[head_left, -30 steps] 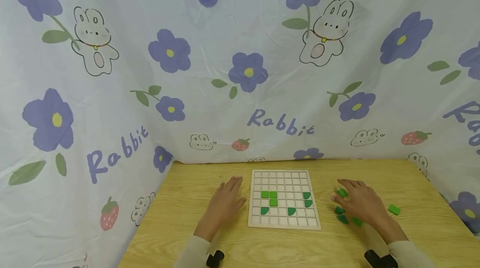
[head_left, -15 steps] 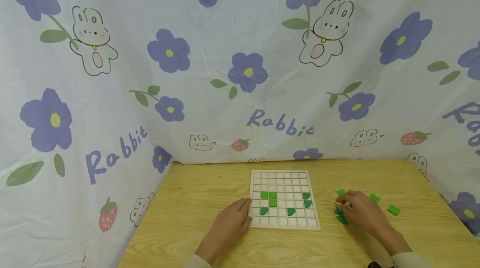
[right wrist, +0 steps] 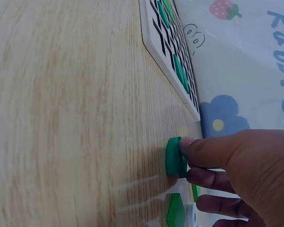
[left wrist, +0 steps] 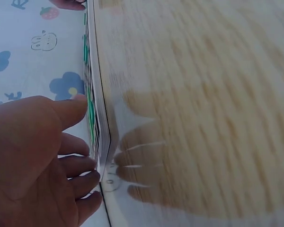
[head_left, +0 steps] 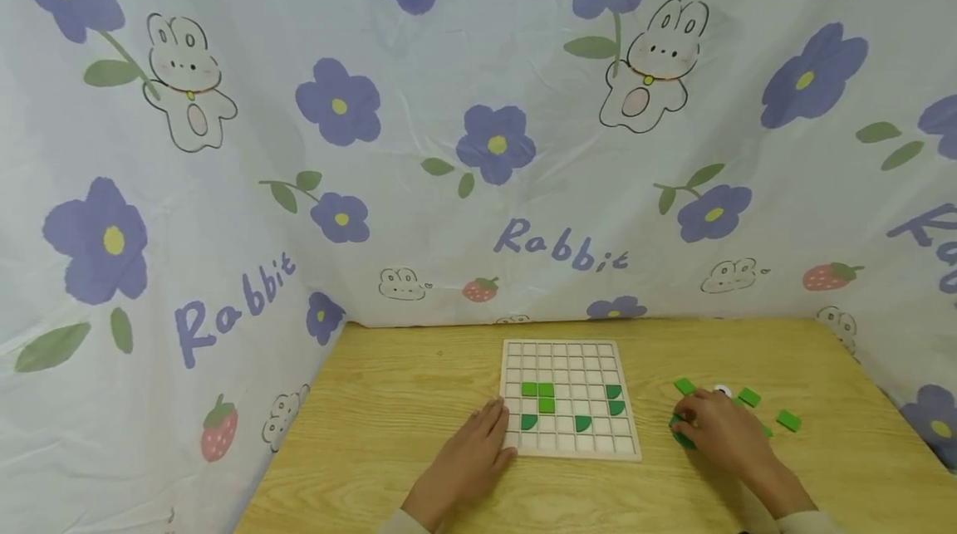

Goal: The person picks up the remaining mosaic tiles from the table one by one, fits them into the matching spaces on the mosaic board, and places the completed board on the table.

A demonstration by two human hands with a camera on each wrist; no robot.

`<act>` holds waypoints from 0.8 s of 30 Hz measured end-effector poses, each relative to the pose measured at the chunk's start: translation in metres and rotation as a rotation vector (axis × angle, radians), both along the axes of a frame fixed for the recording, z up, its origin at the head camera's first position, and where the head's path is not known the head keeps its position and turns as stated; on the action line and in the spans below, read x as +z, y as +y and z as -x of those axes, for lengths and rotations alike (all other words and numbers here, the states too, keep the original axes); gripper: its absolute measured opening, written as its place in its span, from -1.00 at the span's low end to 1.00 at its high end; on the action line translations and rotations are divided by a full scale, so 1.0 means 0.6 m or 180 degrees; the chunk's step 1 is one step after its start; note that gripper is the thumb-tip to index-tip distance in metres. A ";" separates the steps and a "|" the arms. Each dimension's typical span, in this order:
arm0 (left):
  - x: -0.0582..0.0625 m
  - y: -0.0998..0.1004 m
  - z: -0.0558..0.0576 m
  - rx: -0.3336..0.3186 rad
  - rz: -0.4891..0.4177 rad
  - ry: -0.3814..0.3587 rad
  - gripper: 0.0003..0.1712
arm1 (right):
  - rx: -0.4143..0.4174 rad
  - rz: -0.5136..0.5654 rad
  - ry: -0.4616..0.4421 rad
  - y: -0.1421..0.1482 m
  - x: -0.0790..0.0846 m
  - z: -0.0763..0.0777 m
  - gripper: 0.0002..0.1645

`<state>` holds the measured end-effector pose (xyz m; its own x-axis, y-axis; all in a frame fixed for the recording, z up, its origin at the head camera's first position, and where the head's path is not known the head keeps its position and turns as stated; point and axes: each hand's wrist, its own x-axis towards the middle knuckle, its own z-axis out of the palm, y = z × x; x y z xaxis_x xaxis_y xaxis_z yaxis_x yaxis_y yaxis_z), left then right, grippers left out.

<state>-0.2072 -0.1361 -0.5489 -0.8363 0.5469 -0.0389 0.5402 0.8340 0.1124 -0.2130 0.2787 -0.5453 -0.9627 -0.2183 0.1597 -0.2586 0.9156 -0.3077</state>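
Observation:
A white grid board [head_left: 571,444] lies on the table, holding light green square tiles [head_left: 547,405] and dark green quarter-circle tiles [head_left: 582,423] in some of its cells. My left hand [head_left: 467,455] rests along the board's left edge, its fingers extended; in the left wrist view the thumb and fingertips are right at the rim. To the right of the board, my right hand [head_left: 728,430] pinches a dark green quarter-circle tile [right wrist: 173,157] between thumb and index finger, low over the table. Part of that tile is hidden behind the fingers.
Around the right hand lie loose light green square tiles [head_left: 788,420] and a white round piece [head_left: 722,390] with a dark mark. The wooden table [head_left: 389,401] meets a white curtain [head_left: 419,210] printed with flowers and rabbits at its back edge.
My left hand has come down to the right onto the board's edge. My right hand has lowered and drawn its spread fingers in on a dark green tile, uncovering the white round piece.

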 end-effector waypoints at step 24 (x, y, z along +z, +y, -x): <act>-0.006 0.010 0.004 0.0165 -0.0187 -0.0192 -0.22 | -0.0142 0.0199 -0.0386 -0.005 -0.002 0.013 -0.84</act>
<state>-0.2093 -0.1304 -0.5523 -0.8606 0.5058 -0.0591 0.4873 0.8517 0.1928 -0.2211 0.2759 -0.5465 -0.9843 -0.1681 0.0537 -0.1756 0.9034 -0.3911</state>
